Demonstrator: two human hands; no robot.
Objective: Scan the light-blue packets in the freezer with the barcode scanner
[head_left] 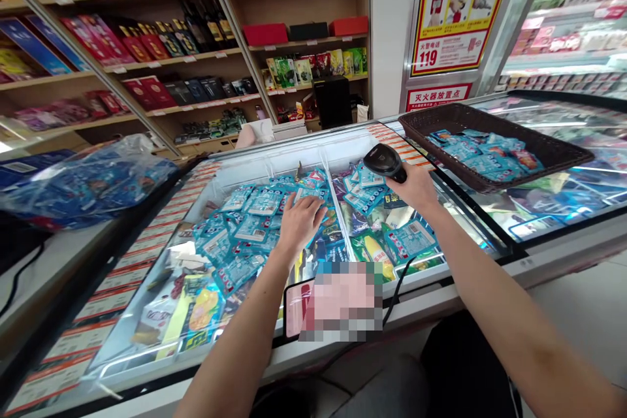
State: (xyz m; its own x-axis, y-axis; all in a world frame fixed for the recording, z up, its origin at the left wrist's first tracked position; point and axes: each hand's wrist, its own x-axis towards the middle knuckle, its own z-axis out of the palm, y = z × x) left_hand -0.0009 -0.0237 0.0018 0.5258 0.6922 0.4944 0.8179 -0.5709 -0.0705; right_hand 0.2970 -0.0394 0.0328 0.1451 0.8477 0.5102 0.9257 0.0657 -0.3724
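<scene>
The right hand (417,187) grips a scanner (383,159) near the freezer's (416,304) far-right corner; the left hand (300,221), fingers apart, perhaps touches packets (264,201).

The barcode scanner (385,163) is smooth black plastic with a slight sheen. The blue packets (264,201) look like glossy, crinkled plastic film, catching pale highlights. A wrinkled clear plastic bag (98,184) shines in patches. The dark brown basket (563,158) has a rough, woven-looking finish, apparently plastic. The freezer glass (582,209) is smooth and reflective; the price labels (115,305) look like printed paper. Wood-look shelving (300,1) appears matt.
</scene>
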